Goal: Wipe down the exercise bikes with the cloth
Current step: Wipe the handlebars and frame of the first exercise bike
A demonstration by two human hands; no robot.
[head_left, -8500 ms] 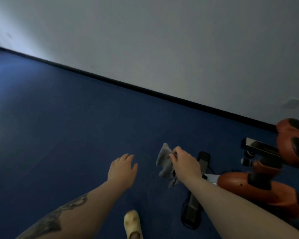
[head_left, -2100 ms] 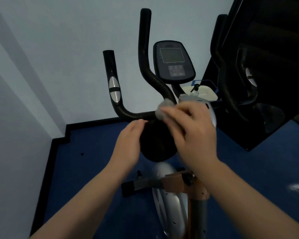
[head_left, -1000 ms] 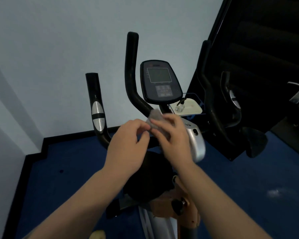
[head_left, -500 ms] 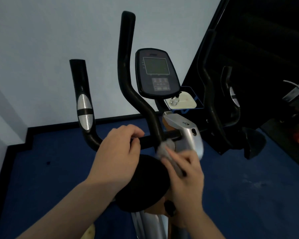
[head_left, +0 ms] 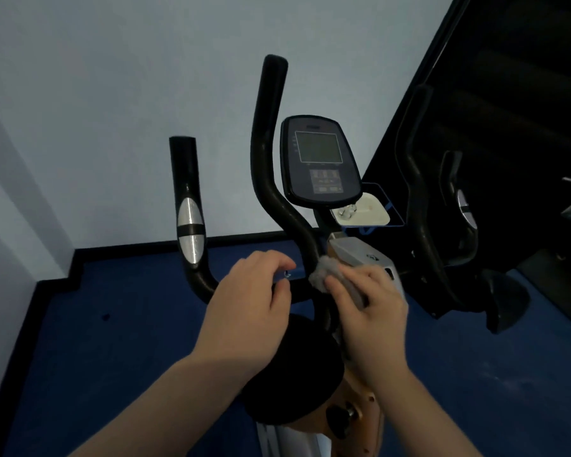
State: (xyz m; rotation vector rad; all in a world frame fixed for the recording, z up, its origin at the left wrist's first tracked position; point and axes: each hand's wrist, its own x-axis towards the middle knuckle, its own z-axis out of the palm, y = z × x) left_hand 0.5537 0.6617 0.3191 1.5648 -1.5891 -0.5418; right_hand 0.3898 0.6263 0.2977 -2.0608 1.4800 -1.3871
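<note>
Your right hand (head_left: pixel 373 311) clamps the crumpled grey cloth (head_left: pixel 325 273) at frame centre, pressed against the curved black handlebar tube (head_left: pixel 271 179) rising up-left; your left hand (head_left: pixel 248 311) curls loosely alongside.

Both forearms are bare up to the lower frame edge, with no sleeve showing. The left hand (head_left: pixel 244 311) and the right hand (head_left: pixel 374 319) wear no gloves, rings, watch or wristband, and their nails look short and unpainted.
</note>
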